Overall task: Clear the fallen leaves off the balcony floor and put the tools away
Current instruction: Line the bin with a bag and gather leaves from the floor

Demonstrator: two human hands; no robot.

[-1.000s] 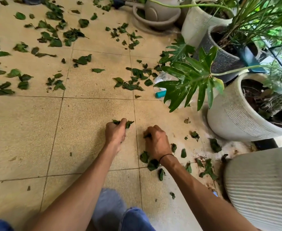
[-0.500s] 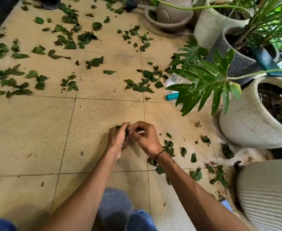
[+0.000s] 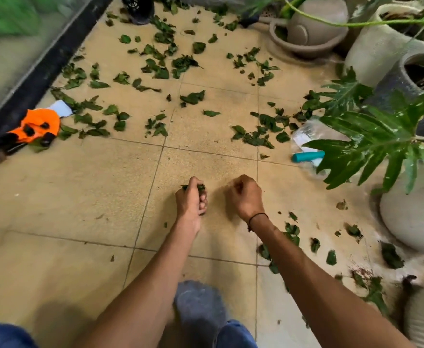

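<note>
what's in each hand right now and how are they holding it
The left hand grips a bunch of green leaves, fingers curled round the clump. The right hand is curled too, but nothing shows in it; cannot tell.

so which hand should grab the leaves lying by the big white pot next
Right. The right hand is curled but seems empty and nearer those leaves; the left hand already grips a clump.

One view only, head-worn, wide-angle. It looks forward and steeply down from above your forearms onto the tiled floor (image 3: 80, 197). Your left hand (image 3: 191, 200) and right hand (image 3: 244, 198) sit near frame centre, close to the lens. Pots (image 3: 411, 217) bound the right edge, a dark ledge (image 3: 38, 79) the upper left. No second view shares this scene.
</note>
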